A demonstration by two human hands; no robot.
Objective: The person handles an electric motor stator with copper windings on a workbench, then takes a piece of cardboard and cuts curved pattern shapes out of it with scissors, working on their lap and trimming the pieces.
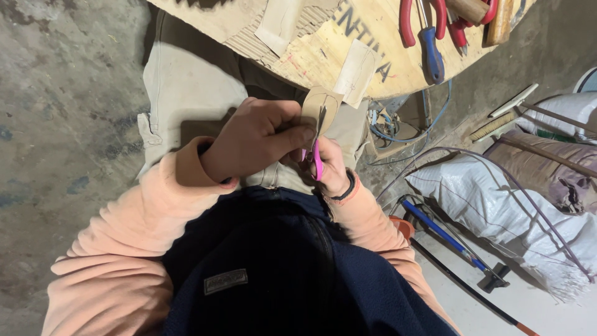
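Cardboard piece [322,106], pinched over the lap in the closed left hand [252,146] just above the pink-handled scissors [317,155] gripped by the right hand [333,169], could be miscut, or 1 nearby fingertip nicked, were the blades angled off-line.

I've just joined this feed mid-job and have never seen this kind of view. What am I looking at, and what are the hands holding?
This is one camera worn on a person's head, looking down at their lap. The left hand pinches a small tan cardboard piece. The right hand works pink-handled scissors, their blades at the cardboard. Above is a round wooden board carrying red-handled pliers and a blue-handled tool. White woven sacks lie on the floor to the right.
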